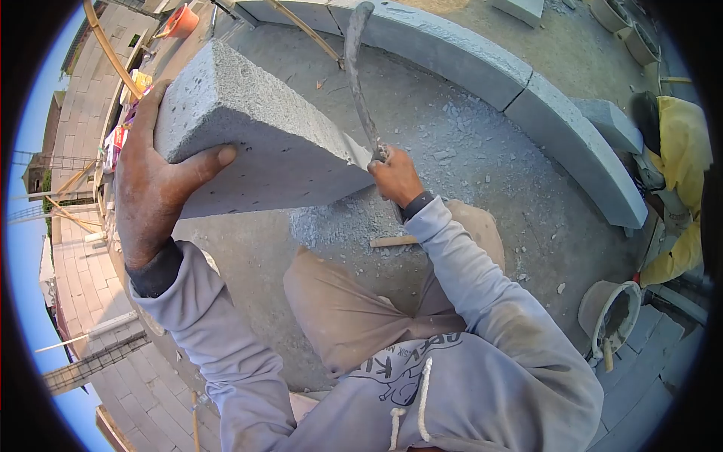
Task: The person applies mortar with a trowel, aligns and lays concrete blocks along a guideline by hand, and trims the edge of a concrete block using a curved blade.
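A big grey lightweight concrete block is tilted up in front of me, its lower end over a heap of pale crumbs. My left hand is clamped over the raised left end, thumb on the near face and fingers along the far side. In my closed right hand is a long, dusty, curved machete-like blade, pointing up and away beside the block's right end. The fist hides its grip. Just below that hand lies a short wooden stick, partly hidden by my sleeve.
A curved row of blocks bounds the concrete floor. At right are a mortar bucket and a person in yellow clothing. An orange bucket stands far left. Chips litter the floor.
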### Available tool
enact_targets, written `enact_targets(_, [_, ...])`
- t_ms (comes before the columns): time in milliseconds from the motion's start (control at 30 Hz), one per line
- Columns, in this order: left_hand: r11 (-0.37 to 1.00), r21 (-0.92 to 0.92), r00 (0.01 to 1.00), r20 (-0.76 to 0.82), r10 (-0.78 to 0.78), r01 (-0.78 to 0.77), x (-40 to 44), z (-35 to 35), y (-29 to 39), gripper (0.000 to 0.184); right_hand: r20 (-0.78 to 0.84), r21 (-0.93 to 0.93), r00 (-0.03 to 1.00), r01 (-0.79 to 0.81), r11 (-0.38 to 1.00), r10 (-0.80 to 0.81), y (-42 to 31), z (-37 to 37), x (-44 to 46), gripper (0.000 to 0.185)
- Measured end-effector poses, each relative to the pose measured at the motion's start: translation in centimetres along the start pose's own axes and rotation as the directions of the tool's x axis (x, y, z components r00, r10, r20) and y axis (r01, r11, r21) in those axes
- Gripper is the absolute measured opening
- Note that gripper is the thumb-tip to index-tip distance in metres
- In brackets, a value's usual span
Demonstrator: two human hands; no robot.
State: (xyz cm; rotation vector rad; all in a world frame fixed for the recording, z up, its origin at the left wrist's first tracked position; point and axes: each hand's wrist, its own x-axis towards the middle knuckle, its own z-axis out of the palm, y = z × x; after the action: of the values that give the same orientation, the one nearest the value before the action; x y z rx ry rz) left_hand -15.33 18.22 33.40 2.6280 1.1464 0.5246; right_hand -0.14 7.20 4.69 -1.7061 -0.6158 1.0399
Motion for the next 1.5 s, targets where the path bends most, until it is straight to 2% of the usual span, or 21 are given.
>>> enact_targets(33, [1.000, 0.007, 1.000, 0.012, -0.003, 0.003, 0.0, 0.0, 0.0, 0.094, -0.017, -0.016, 0.998, 0.064, 0.998, -0.065, -0.5, -0.1, -0.2, 0.028])
enact_targets(133, [1.000, 0.016, 1.000, 0.008, -0.001, 0.001, 0.1, -0.2, 0.2, 0.093, 0.049, 0.041, 0.995, 0.091, 0.995, -0.093, -1.6, 0.2, -1.9, 0.029])
enact_targets(233, [1.000, 0.004, 0.999, 0.022, -0.023, 0.023, 0.0, 0.0, 0.2, 0.093, 0.015, -0.129, 0.969, 0.245, 0.961, -0.245, 2.0, 2.1, -1.5, 0.030])
enact_targets(300, [0.995, -0.001, 0.992, 0.079, -0.094, 0.095, 0.0, -0.3, 0.8, 0.093, 0.073, -0.135, 0.997, 0.024, 0.991, -0.014, 4.4, 2.4, -0.4, 0.029])
enact_targets(333, [0.998, 0.015, 0.996, 0.066, -0.065, 0.064, -0.1, -0.2, 0.8, 0.094, 0.096, -0.145, 0.991, -0.075, 0.987, 0.089, 5.3, 2.1, 0.4, 0.028])
enact_targets(433, [0.999, 0.047, 1.000, -0.005, 0.019, -0.018, 0.3, -0.4, 0.3, 0.097, 0.200, -0.157, 0.886, -0.392, 0.906, 0.418, 7.0, 0.9, 1.8, 0.018])
enact_targets(533, [0.999, 0.032, 1.000, 0.013, -0.027, 0.027, -0.2, 0.1, -0.1, 0.100, 0.211, -0.112, 0.921, -0.310, 0.944, 0.327, 4.9, 0.7, 0.2, 0.019])
enact_targets(600, [0.998, 0.005, 0.996, 0.058, -0.070, 0.070, 0.1, -0.1, 0.5, 0.102, 0.175, -0.125, 0.982, -0.053, 0.991, 0.075, 2.6, 0.3, -1.1, 0.029])
enact_targets(667, [0.998, 0.040, 0.997, 0.053, -0.050, 0.048, 0.3, 0.1, 0.3, 0.103, 0.062, -0.131, 0.973, 0.228, 0.965, -0.222, 1.4, 0.6, -1.2, 0.031])
enact_targets(733, [0.998, 0.041, 0.998, 0.045, -0.050, 0.048, 0.2, 0.0, 0.0, 0.104, 0.114, -0.129, 0.990, -0.068, 0.989, 0.083, 4.1, 1.5, -0.6, 0.034])
enact_targets(833, [0.990, 0.140, 1.000, -0.017, 0.010, -0.008, 0.1, -0.1, -0.3, 0.103, 0.128, -0.200, 0.947, -0.266, 0.943, 0.295, 8.2, 2.5, 1.1, 0.037])
enact_targets(933, [0.999, 0.042, 1.000, 0.021, 0.005, -0.006, 0.1, -0.1, 0.1, 0.103, 0.095, -0.188, 0.953, -0.267, 0.945, 0.288, 8.4, 3.0, -0.3, 0.038])
enact_targets(1067, [0.998, 0.065, 0.999, 0.024, -0.028, 0.026, 0.1, 0.0, -0.4, 0.104, 0.054, -0.152, 0.998, 0.031, 0.988, -0.023, 3.4, 1.8, -2.6, 0.036])
enact_targets(1100, [0.997, 0.071, 0.999, 0.036, -0.035, 0.033, 0.0, 0.1, -0.6, 0.104, 0.043, -0.197, 0.999, 0.024, 0.980, -0.016, 3.8, 2.0, -2.4, 0.038])
enact_targets(1200, [0.992, 0.126, 1.000, 0.014, -0.017, 0.016, 0.0, -0.1, -0.1, 0.104, 0.040, -0.247, 0.964, -0.247, 0.937, 0.264, 8.4, 2.8, 0.6, 0.033])
enact_targets(1233, [0.985, 0.168, 0.998, 0.025, -0.053, 0.048, 0.0, -0.3, -0.4, 0.105, 0.099, -0.219, 0.948, -0.277, 0.936, 0.304, 8.5, 2.7, 1.1, 0.033])
enact_targets(1300, [0.988, 0.151, 1.000, 0.030, 0.004, -0.009, 0.0, -0.4, -0.6, 0.105, 0.218, -0.187, 0.896, -0.351, 0.917, 0.387, 6.5, 1.0, 0.6, 0.033])
enact_targets(1367, [0.993, 0.107, 0.998, 0.017, 0.055, -0.057, 0.1, -0.1, -0.6, 0.104, 0.086, -0.137, 0.989, -0.110, 0.984, 0.123, 6.2, 1.6, 0.2, 0.036])
enact_targets(1400, [0.995, 0.096, 1.000, 0.030, 0.011, -0.014, -0.1, 0.0, -0.6, 0.104, 0.040, -0.121, 0.999, 0.007, 0.993, -0.002, 6.3, 2.5, -0.5, 0.038])
enact_targets(1433, [0.995, 0.093, 0.998, 0.050, -0.036, 0.031, -0.2, -0.2, -0.5, 0.104, 0.082, -0.062, 0.996, 0.035, 0.997, -0.030, 6.5, 2.6, -0.5, 0.038])
enact_targets(1500, [0.994, 0.089, 0.996, 0.066, -0.063, 0.057, -0.1, -0.3, 0.0, 0.104, 0.051, -0.161, 0.988, -0.139, 0.977, 0.149, 7.8, 3.1, -0.1, 0.034])
